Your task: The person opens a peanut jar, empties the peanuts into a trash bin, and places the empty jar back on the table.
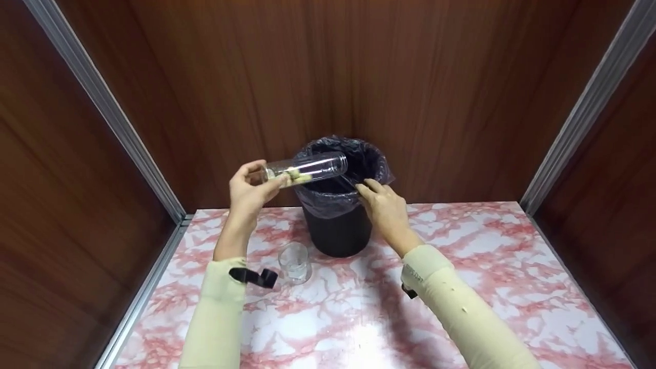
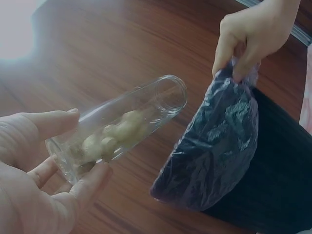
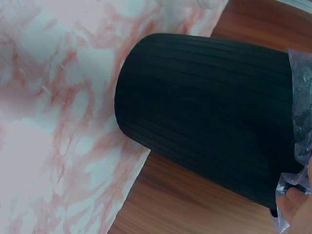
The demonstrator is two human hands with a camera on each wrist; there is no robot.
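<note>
My left hand (image 1: 250, 195) grips a clear cylindrical jar (image 1: 320, 166) near its base. The jar lies tilted almost level, its open mouth over the black bin (image 1: 341, 236). Several pale yellow-green lumps (image 2: 117, 131) sit inside, mostly toward the held end; their exact kind is unclear. A thin, dark translucent bin liner (image 2: 214, 141) lines the bin and folds over its rim. At the rim's right side my right hand (image 1: 384, 207) pinches the liner's edge between thumb and fingers. Only part of that hand (image 3: 297, 209) appears in the right wrist view.
A clear drinking glass (image 1: 294, 262) stands on the red-and-white marbled surface (image 1: 461, 307), left of the bin and near my left wrist. Brown wood-grain panels (image 1: 333, 66) rise behind the bin and at both sides, with metal strips at the corners.
</note>
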